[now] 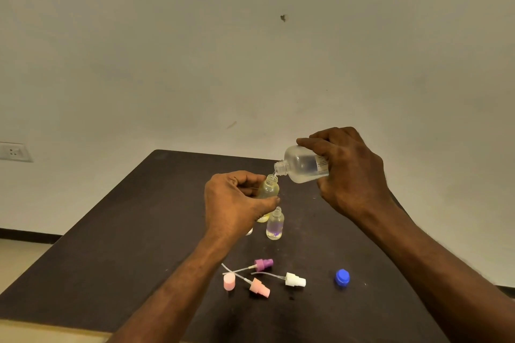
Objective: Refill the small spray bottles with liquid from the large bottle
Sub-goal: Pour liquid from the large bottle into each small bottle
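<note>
Dark table, pale wall.

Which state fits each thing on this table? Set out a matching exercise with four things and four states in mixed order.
Things:
1. large bottle
2. blue cap
3. yellowish small bottle
4. clear small bottle

States:
A. stands uncapped on the table
B. tilted, held in the right hand
C. held in the left hand
D. lies alone on the table

Pairs: 1-B, 2-D, 3-C, 4-A

Plain room: bare wall, wall socket, dark table.
</note>
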